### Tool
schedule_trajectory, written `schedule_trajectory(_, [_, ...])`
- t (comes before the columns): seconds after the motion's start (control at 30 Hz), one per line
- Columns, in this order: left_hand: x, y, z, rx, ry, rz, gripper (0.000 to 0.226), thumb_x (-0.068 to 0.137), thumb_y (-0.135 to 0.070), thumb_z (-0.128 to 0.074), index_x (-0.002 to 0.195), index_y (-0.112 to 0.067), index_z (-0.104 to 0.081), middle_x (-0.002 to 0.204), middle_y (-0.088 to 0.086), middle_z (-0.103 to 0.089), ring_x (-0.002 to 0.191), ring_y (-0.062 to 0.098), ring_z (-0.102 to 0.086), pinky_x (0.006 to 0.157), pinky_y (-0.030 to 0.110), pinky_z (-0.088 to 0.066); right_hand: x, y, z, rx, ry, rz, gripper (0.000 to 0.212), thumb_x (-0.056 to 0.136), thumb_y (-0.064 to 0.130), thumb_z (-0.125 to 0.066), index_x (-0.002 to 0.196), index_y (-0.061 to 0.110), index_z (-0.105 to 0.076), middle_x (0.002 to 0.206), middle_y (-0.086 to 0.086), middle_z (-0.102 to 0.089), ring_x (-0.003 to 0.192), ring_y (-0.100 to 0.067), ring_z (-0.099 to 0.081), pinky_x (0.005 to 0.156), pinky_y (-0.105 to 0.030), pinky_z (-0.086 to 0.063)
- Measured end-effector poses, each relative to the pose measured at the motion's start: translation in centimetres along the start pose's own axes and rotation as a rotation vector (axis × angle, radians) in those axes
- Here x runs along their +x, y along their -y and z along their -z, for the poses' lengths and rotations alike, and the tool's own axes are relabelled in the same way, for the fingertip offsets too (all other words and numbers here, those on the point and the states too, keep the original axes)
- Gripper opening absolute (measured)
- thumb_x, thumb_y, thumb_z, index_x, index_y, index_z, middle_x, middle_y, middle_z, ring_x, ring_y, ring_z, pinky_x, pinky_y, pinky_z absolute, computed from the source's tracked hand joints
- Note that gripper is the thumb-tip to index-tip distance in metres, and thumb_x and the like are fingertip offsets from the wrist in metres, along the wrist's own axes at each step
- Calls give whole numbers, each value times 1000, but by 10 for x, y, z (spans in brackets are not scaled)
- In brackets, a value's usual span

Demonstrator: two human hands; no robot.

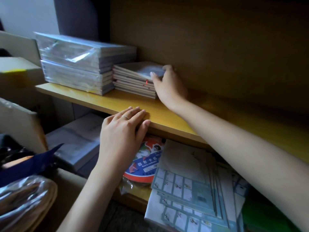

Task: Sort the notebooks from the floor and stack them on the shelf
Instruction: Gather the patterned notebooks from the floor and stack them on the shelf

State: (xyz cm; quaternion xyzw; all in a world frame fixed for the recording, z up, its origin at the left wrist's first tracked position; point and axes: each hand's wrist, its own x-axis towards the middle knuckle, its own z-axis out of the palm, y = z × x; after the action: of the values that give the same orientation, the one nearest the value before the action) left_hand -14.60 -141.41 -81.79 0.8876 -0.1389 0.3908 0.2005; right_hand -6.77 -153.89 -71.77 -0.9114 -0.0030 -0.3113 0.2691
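Notebooks (pixel 133 81) lie flat on the shelf (pixel 158 118), long axis along it, touching a wrapped stack (pixel 80 64). Right hand (pixel 168 84) fingers clamp their right end. Left hand (pixel 123 131) fingers rest straight, together, on the shelf edge.

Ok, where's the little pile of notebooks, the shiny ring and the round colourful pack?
little notebook pile (pixel 132 82): head view, middle of its stacked edges.
ring (pixel 125 116): head view, on the silver band itself.
round pack (pixel 145 165): head view, on its blue label.
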Motion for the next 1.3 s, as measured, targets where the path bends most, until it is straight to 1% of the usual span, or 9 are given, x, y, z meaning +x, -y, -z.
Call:
schedule_trajectory(0.23, [0, 2, -2, 3, -37, -30, 41, 92, -45, -39, 113, -24, -67, 120, -3, -66, 118, 18, -57, 90, 35, -42, 16, -12, -18, -70, 28, 149, 39, 91, 48, -51, 123, 27, -55, 126, -5, -49, 111, -22, -54, 85, -31, -44])
schedule_trajectory(0.43, [-1, 2, -3, -3, -31, -26, 43, 93, -46, -37, 117, -24, -65, 123, -3, -64, 121, 18, -55, 92, 35, -42, 8, -24, -22, -70, -30, 114, 46, 94, 46, -43, 134, 23, -44, 131, -10, -44, 117, -27, -47, 96, -38, -42])
schedule_trajectory(0.6, [-17, -1, -8, -72, 11, -36, 50, 90, -42, -41, 133, -16, -52, 141, 5, -49, 137, 20, -37, 104, 38, -37, -80, -27, 26, -20, -136, 687, 31, 81, 17, -56, 112, 11, -59, 113, -10, -55, 104, -26, -51, 90, -34, -39])
schedule_trajectory(0.7, [-59, -14, -5, -191, 9, 5, 41, 88, -29, -48, 126, -15, -57, 145, 5, -43, 137, 19, -36, 106, 37, -32, -142, -46, 56, -7, 66, 1017, 18, 83, 9, -51, 90, 6, -67, 94, -10, -63, 90, -30, -57, 81, -39, -42])
schedule_trajectory(0.8, [-121, -26, -5, -195, 173, -41, 36, 82, -24, -48, 115, -16, -62, 137, 2, -52, 129, 19, -44, 103, 35, -36, -203, -87, 63, 20, 384, 1136, 33, 92, 15, -37, 79, 6, -67, 82, -10, -64, 77, -31, -59, 70, -39, -46])
schedule_trajectory(0.93, [-205, -28, -19, -156, 654, -64, 32, 80, -28, -48, 105, -14, -62, 116, 5, -61, 109, 26, -56, 91, 35, -42, -275, -147, 53, 33, 692, 971, 25, 90, 14, -43, 75, 11, -63, 77, -5, -60, 73, -27, -57, 62, -35, -45])
schedule_trajectory(1.1, [-291, -17, -17, 33, 1256, 178, 85, 79, -54, -62, 145, -14, -27, 145, 5, -39, 130, 23, -41, 105, 29, -34, -361, -200, 38, 90, 938, 464, 14, 78, 13, -51, 76, 21, -61, 80, 8, -56, 82, -13, -53, 70, -27, -42])
schedule_trajectory(1.17, [-312, -13, -9, 35, 1267, 211, 103, 68, -49, -75, 146, -4, -25, 146, 14, -37, 130, 27, -43, 103, 30, -37, -387, -212, 32, 124, 1021, 187, 20, 80, 13, -46, 81, 24, -63, 85, 12, -53, 90, -7, -51, 77, -26, -41])
schedule_trajectory(1.3, [-340, -3, -9, 40, 1193, 172, 123, 22, -47, -91, 126, 8, -52, 117, 25, -61, 97, 39, -66, 74, 45, -56, -418, -220, 33, 195, 1209, -143, 23, 88, 10, -49, 95, 29, -59, 101, 7, -54, 97, -7, -52, 84, -25, -43])
